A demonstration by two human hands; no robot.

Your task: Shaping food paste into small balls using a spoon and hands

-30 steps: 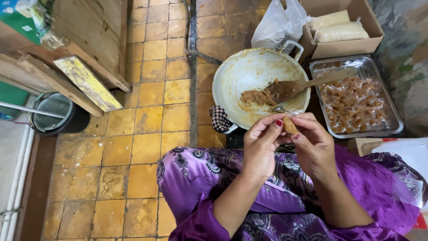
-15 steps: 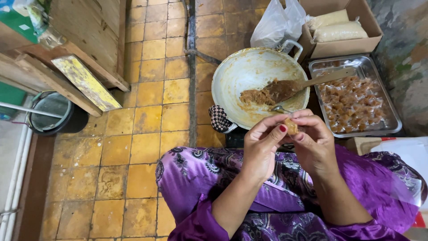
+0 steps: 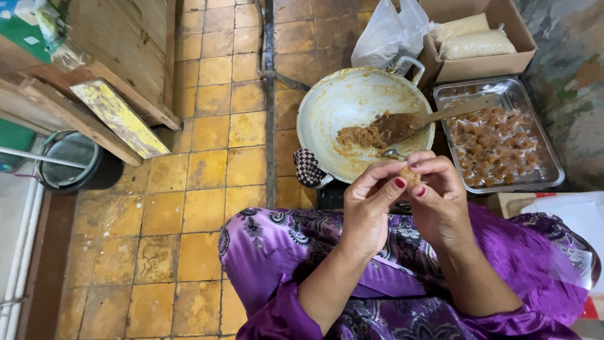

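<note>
We sit on the yellow tiled floor (image 3: 157, 214) with our left hand (image 3: 368, 204) and right hand (image 3: 440, 201) raised together over our purple-clad lap, both pinching one small brown sweet (image 3: 410, 177) between thumbs and fingertips, just in front of the near rim of the big pale wok (image 3: 333, 107). In the wok lie a heap of brown paste (image 3: 360, 136) and a wooden spatula (image 3: 428, 119) whose handle reaches over the metal tray (image 3: 553, 170), and that tray, just right of the wok, is filled with wrapped sweets (image 3: 494, 145). Beyond them stand a cardboard box (image 3: 503, 63) holding pale bags and a white plastic bag (image 3: 384, 38).
</note>
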